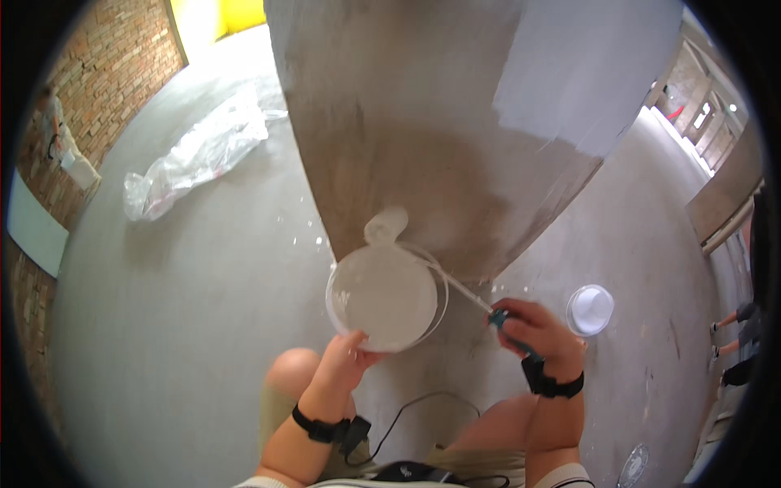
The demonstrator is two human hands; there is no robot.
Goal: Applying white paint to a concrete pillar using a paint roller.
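My left hand (350, 354) grips a round pail of whitish liquid (381, 297) by its near side. My right hand (529, 329) is closed on the teal handle (500, 321) of a tool with a thin pale rod (464, 290), which reaches up-left to the pail's rim. A whitish rounded piece (385, 225), perhaps a roller head, shows just beyond the far rim; its link to the rod is unclear. In front of me is a grey column (407, 122), with darker, damp-looking patches and a paler upper area.
A small white bucket (590, 309) stands right on the grey floor (179, 309). Crumpled clear plastic (195, 163) lies back left, near a brick wall (114, 57). A person (61, 130) is at the far left; other people's legs (736, 333) show at the far right. A cable (435, 394) hangs below me.
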